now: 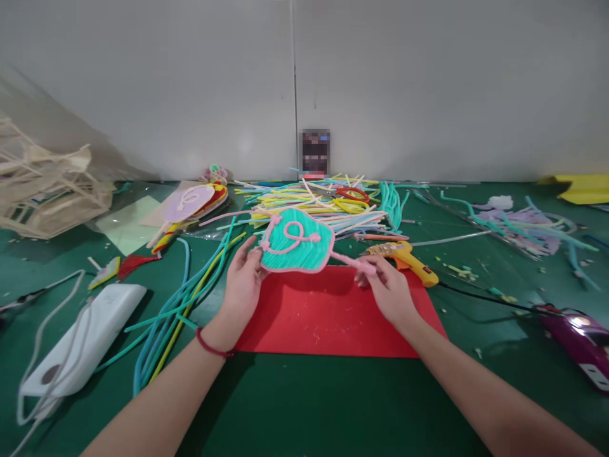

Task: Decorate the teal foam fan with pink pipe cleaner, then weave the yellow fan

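A small teal fan (297,244) made of fuzzy craft stems, edged in pink with a pink looped decoration, is held up over a red mat (328,317). My left hand (242,282) grips the fan's left edge with its fingers closed on it. My right hand (387,285) pinches the fan's pink handle (352,261) at the right. A red band circles my left wrist.
A yellow glue gun (404,257) lies right of the fan with its cord trailing right. A heap of coloured stems (318,200) lies behind. Loose teal and yellow stems (181,304), a white power bank (83,343), finished fans (190,206) and a purple device (578,339) lie around.
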Demonstrator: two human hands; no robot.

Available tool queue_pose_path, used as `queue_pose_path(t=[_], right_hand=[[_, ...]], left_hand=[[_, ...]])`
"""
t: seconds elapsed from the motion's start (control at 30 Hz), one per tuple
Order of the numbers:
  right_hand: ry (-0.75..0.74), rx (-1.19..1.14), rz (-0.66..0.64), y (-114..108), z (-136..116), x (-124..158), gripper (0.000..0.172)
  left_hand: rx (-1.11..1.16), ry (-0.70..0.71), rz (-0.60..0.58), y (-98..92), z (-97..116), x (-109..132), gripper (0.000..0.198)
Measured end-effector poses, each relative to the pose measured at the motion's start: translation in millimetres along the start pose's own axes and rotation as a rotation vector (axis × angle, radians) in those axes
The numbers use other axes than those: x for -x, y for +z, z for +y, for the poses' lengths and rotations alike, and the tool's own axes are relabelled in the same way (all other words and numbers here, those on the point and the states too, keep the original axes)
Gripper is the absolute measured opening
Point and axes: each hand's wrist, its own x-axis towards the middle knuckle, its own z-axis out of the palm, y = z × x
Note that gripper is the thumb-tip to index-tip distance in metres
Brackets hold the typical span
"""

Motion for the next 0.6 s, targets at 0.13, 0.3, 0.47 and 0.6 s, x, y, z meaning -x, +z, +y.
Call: queue_pose_path(t=[0.13,0.3,0.47,0.6], right_hand=[[-0.001,-0.09,-0.16,3.2,-4.8,0.8,0.027],[0.003,-0.147,-0.26,3.3,-14.8,3.6,0.036],[-0.083,-0.127,-0.149,3.7,-12.8,5.3,0.02],[-0.243,-0.052,-0.045,2.9,-15.0,8.6,0.016]], left_hand=[[0.029,0.009,-0.071,0.5,-4.5,1.1,0.04],[-0.043,-0.015,-0.314,9.4,-11.3,17.8,0.052],[-0.127,0.02,-0.489,12.1,-10.2,23.6,0.051],[-0.155,-0.003,-0.619,8.7,-14.1,24.0,0.057]])
